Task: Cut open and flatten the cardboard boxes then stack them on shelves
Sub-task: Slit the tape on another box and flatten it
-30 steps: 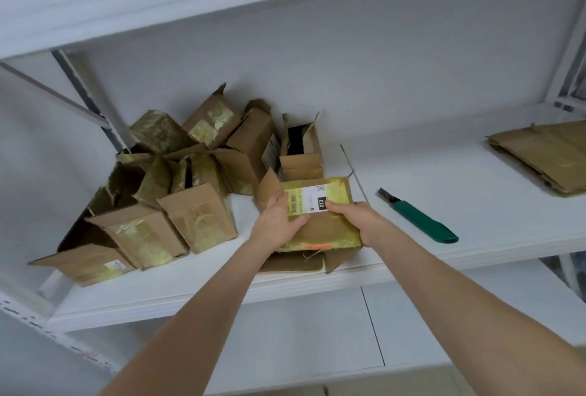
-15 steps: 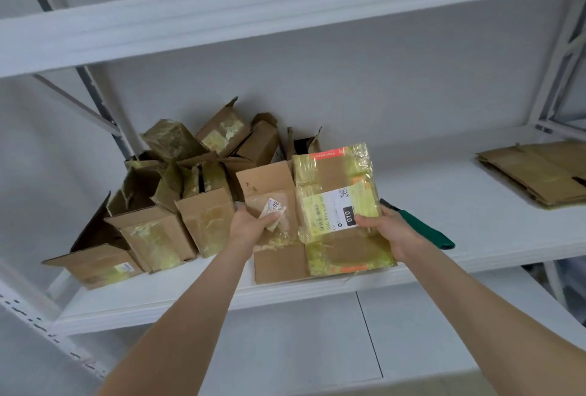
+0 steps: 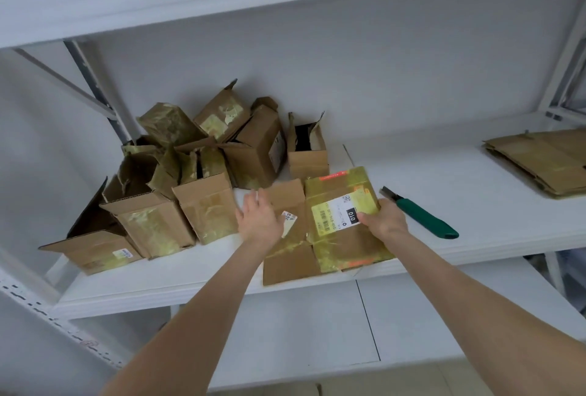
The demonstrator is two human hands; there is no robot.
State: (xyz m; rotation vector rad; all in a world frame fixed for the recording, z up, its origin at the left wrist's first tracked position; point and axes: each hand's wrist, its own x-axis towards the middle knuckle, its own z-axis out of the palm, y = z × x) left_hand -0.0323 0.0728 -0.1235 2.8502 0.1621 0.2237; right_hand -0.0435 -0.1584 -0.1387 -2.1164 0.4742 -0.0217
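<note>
The flattened box lies at the front edge of the white shelf, its near corner hanging slightly past the lip. It is a flat sheet of brown corrugated board in 2 joined panels. The right panel is wrapped in glossy, wrinkled yellowish tape and carries a white shipping label marked 010. The left hand is released, fingers straight and spread over the plain left panel, forearm reaching up from below; whether the palm presses down I cannot tell. The right hand grasps the sheet's right edge, thumb on top at the label's corner. Just right of that hand rests a green-handled utility knife, blade end pointing back-left. To the left stands a pile of open boxes, flaps torn and tape crumpled. Well apart at far right sits a stack of flattened cardboard.
</note>
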